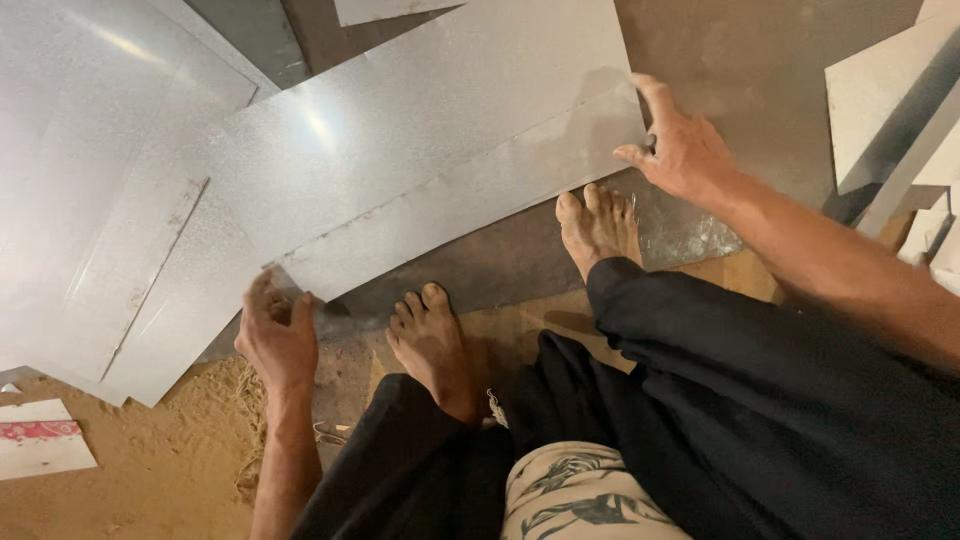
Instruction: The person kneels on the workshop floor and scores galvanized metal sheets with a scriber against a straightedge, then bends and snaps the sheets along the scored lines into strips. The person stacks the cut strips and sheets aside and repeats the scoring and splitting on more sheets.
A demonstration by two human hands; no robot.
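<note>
Out past my left hand [277, 335], further left, lies a stack of flat metal sheets [90, 180], dull silver with a faint grainy sheen, their straight edges overlapping on the sandy brown floor [150, 470]. Below them, near the corner, sits a small white card with a red band [38, 438]. My left hand pinches the lower left corner of the long metal sheet [420, 150], thumb on one side and fingers curled on the other, so the corner sits right in my grip. The sheet runs up and to the right from that hand, thin, smooth and rectangular, with a brighter glare spot near its middle and a duller band along its near edge. That edge passes just above my bare left foot [430, 345] and my bare right foot [598, 225], which rest on the floor between my hands. My right hand [680, 150] holds the sheet's right end, fingers spread along the edge with the thumb hooked under it. To the right of that hand, well apart, lie pale flat boards [890, 90], angular and matt.
</note>
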